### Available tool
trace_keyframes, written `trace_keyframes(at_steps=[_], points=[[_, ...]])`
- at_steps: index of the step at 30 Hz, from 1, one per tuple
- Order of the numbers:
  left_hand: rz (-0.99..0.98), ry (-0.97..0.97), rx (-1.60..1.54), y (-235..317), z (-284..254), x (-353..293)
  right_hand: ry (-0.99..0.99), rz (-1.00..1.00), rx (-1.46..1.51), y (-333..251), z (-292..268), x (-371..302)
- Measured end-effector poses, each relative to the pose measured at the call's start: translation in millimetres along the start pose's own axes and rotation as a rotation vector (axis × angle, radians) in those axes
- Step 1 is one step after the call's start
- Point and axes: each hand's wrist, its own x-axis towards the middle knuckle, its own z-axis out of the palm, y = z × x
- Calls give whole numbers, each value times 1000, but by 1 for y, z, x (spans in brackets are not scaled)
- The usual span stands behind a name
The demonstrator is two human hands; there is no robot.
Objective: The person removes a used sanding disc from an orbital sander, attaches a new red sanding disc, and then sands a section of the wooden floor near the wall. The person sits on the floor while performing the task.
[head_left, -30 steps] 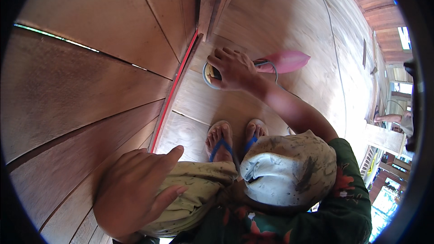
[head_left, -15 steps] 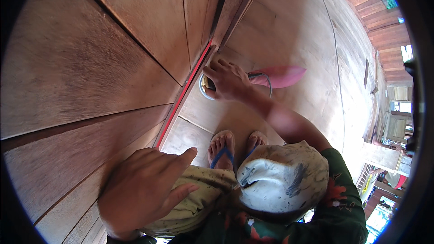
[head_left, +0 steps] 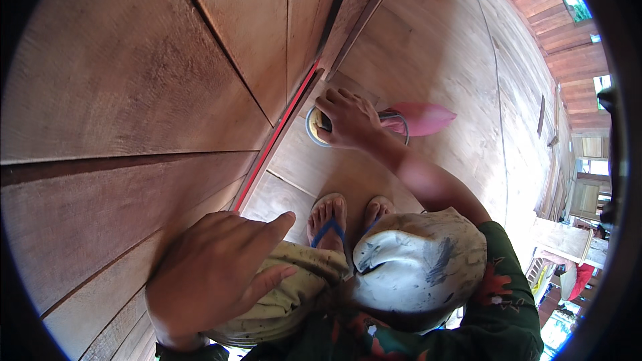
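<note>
My right hand (head_left: pixel 351 119) reaches out to the middle, its fingers curled down over a round pail (head_left: pixel 311 135) with a pale rim and a thin wire handle. Under the fingers shows something dark and yellowish; whether it is held or lies in the pail, I cannot make out. The hand covers most of the pail's mouth. At the lower left my left hand (head_left: pixel 217 271) hangs above my left knee, beside the wooden wall (head_left: pixel 127 107). Its fingers are stretched out, thumb apart, with nothing in them.
A pink, bag-like thing (head_left: pixel 428 119) lies beyond the pail on the plank floor (head_left: pixel 435 40). A red strip (head_left: pixel 284 120) runs along the wall's foot. My feet (head_left: pixel 328 217) in blue flip-flops are below the pail. A dark cord (head_left: pixel 496 60) crosses the floor at right.
My right hand and the pail appear slightly farther right from the wall, with more of the pail's rim showing. The view has shifted a little. My left hand stays nearly the same.
</note>
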Motion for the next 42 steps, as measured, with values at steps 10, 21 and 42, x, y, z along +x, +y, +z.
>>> trace_keyframes(at_steps=[10,21,42], points=[[37,35,-3,-18,18,-4,-56,20,-31,24,-14,-103],[2,-57,-69,-7,5,-2,-47,102,-91,44,-36,-165],[-5,-6,-54,1,3,-2,47,-143,-13,-1,5,19]])
